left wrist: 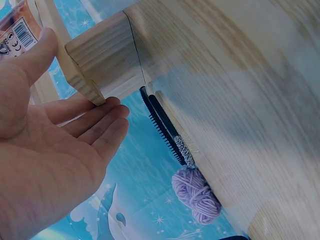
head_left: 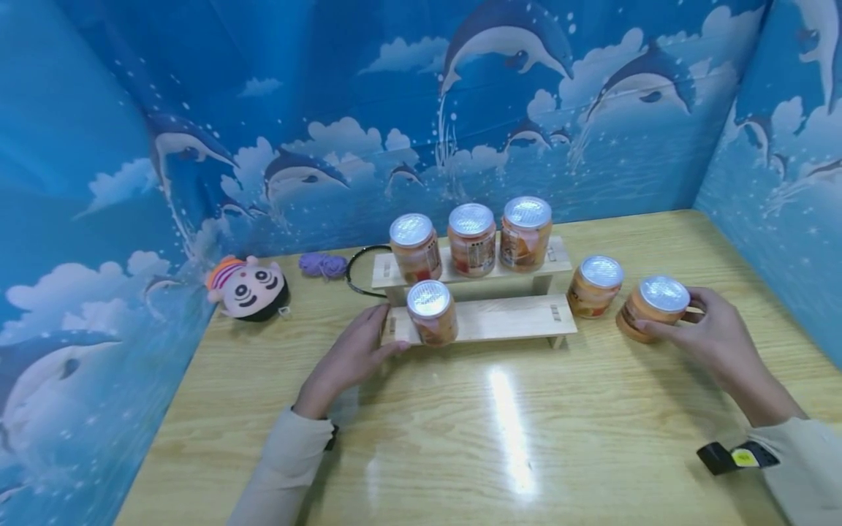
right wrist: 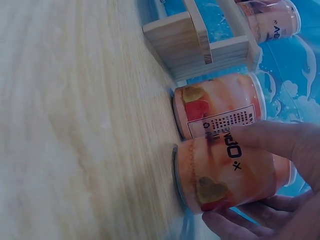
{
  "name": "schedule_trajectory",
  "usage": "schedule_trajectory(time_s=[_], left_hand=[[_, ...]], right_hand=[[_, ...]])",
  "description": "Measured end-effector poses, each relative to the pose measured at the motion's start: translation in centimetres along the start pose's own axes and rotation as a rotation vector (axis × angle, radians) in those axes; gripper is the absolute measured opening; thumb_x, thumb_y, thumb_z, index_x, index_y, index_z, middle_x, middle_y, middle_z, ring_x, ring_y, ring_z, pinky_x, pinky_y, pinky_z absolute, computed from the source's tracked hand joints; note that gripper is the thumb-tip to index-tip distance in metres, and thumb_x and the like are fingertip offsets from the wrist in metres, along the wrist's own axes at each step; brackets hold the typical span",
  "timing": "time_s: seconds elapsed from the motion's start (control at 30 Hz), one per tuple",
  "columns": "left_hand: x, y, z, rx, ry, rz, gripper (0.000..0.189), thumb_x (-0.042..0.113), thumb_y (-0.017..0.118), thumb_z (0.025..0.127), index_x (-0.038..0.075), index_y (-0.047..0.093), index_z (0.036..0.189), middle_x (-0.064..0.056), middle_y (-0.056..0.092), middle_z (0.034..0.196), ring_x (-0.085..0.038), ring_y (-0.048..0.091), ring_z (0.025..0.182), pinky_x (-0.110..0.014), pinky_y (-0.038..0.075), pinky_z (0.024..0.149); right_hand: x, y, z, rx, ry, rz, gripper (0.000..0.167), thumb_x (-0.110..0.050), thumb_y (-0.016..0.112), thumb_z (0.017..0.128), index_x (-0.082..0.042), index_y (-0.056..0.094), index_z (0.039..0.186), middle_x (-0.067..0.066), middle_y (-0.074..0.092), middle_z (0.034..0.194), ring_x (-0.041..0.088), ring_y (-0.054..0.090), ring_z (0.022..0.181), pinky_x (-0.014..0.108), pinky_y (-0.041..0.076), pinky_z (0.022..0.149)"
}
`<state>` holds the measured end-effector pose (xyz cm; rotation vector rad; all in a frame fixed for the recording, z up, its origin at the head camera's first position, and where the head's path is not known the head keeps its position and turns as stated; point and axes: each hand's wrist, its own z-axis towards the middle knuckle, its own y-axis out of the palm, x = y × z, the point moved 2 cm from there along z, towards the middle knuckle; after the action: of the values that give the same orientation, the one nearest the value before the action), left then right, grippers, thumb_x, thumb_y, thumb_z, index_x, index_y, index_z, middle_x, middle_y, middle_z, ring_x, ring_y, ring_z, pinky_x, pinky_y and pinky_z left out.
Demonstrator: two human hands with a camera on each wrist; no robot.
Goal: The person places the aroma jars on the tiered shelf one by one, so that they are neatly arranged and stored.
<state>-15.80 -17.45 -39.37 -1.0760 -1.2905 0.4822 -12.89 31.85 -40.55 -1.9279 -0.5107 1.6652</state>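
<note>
A two-tier wooden shelf point(head_left: 498, 318) stands on the table, and my left hand point(head_left: 351, 356) grips the left end of its lower board, thumb at the front edge. In the left wrist view, the fingers point(left wrist: 107, 117) lie against the board's end. Beside that thumb, a can point(head_left: 432, 321) with a silver lid stands on the lower board. Three similar cans, one of them the middle can point(head_left: 472, 245), line the upper board. On the table at the right, my right hand point(head_left: 717, 332) holds an orange-labelled can point(right wrist: 225, 175) between thumb and fingers. Close by its left stands another can point(head_left: 595, 286).
Left of the shelf sit a round plush face point(head_left: 250, 291) in a striped cap, a purple yarn bundle point(head_left: 322, 264) and a black hairband point(head_left: 355, 281). Dolphin-printed cloth point(head_left: 368, 146) walls the table point(head_left: 447, 438) at the back and sides.
</note>
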Motion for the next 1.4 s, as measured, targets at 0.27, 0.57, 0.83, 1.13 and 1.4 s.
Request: schedule_trajectory(time_s=[0.27, 0.57, 0.83, 1.13, 1.4], left_hand=[[0.0, 0.0, 0.1, 0.007, 0.011, -0.004, 0.087, 0.038, 0.068, 0.097, -0.005, 0.023, 0.158, -0.027, 0.03, 0.16, -0.039, 0.033, 0.146, -0.051, 0.031, 0.12], [0.0, 0.0, 0.0, 0.003, 0.004, -0.01, 0.087, 0.039, 0.068, 0.097, -0.003, 0.022, 0.158, -0.025, 0.03, 0.16, -0.038, 0.032, 0.147, -0.051, 0.031, 0.12], [0.1, 0.0, 0.0, 0.011, 0.025, -0.017, 0.086, 0.037, 0.069, 0.097, -0.003, 0.023, 0.158, -0.026, 0.031, 0.159, -0.039, 0.034, 0.146, -0.052, 0.032, 0.119], [0.1, -0.1, 0.0, 0.012, 0.034, -0.008, 0.086, 0.037, 0.068, 0.097, -0.005, 0.023, 0.158, -0.027, 0.032, 0.159, -0.039, 0.034, 0.145, -0.051, 0.032, 0.119], [0.2, -0.1, 0.0, 0.007, 0.021, -0.002, 0.086, 0.037, 0.068, 0.097, -0.004, 0.023, 0.158, -0.027, 0.031, 0.159, -0.039, 0.034, 0.146, -0.052, 0.032, 0.119]], right_hand=[[-0.1, 0.4, -1.8, 0.008, -0.038, -0.015, 0.095, -0.033, 0.085, 0.085, 0.017, 0.032, 0.146, 0.043, 0.039, 0.141, 0.061, 0.047, 0.121, 0.004, 0.044, 0.062], [-1.4, 0.7, -3.3, 0.015, -0.079, -0.004, 0.093, -0.028, 0.088, 0.082, 0.016, 0.035, 0.145, 0.042, 0.043, 0.139, 0.052, 0.054, 0.116, 0.009, 0.051, 0.063], [-3.8, 1.0, -4.4, 0.03, -0.14, 0.024, 0.083, -0.024, 0.089, 0.08, 0.01, 0.044, 0.142, 0.033, 0.052, 0.135, -0.021, 0.044, 0.092, 0.007, 0.05, 0.065], [-6.6, 2.1, -4.6, -0.027, -0.208, 0.027, 0.08, -0.024, 0.089, 0.081, 0.007, 0.047, 0.141, 0.026, 0.057, 0.132, 0.013, 0.062, 0.11, 0.01, 0.052, 0.068], [-8.7, 3.6, -4.1, -0.095, -0.247, 0.056, 0.081, -0.028, 0.087, 0.083, 0.007, 0.045, 0.143, 0.027, 0.055, 0.135, 0.047, 0.057, 0.12, 0.011, 0.052, 0.072]])
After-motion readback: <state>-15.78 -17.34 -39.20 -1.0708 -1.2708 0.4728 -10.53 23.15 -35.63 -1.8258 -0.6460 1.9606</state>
